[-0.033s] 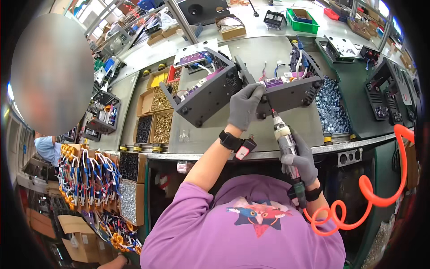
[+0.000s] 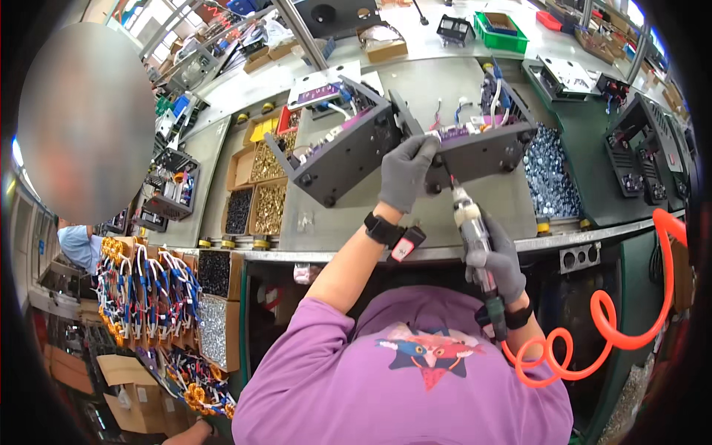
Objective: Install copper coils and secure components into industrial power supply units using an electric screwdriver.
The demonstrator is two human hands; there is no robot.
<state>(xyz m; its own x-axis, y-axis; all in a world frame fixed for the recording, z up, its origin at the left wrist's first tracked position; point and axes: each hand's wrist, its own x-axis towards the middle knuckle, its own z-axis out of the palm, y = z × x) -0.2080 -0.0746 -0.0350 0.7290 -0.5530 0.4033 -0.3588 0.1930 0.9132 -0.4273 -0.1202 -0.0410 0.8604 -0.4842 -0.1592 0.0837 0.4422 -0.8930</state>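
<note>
Workbench, grey-topped with a metal front edge, bearing two open chassis side by side; right-hand chassis, dark grey, tilted, its plain panel toward the wearer, purple boards and loose cables behind that panel, placed on the bench directly in front of the hands; left-hand chassis, similar, set at an opposing angle just beside it; wire harnesses, blue, white and orange, hanging in a mass at lower left; orange hose, coiled, running from the tool's rear toward the right; powered screwdriver, pale-bodied, slanting up to the right-hand chassis, contact at the bit too small to tell; right hand, grey-gloved, fingers wrapped round the screwdriver's body; left hand, likewise gloved, fingertips drawn together at the panel's upper edge near its left end, whether pinching anything cannot be told; blue-silver fasteners, heaped right of the chassis; brass-coloured fasteners, smaller, boxed at left.
</note>
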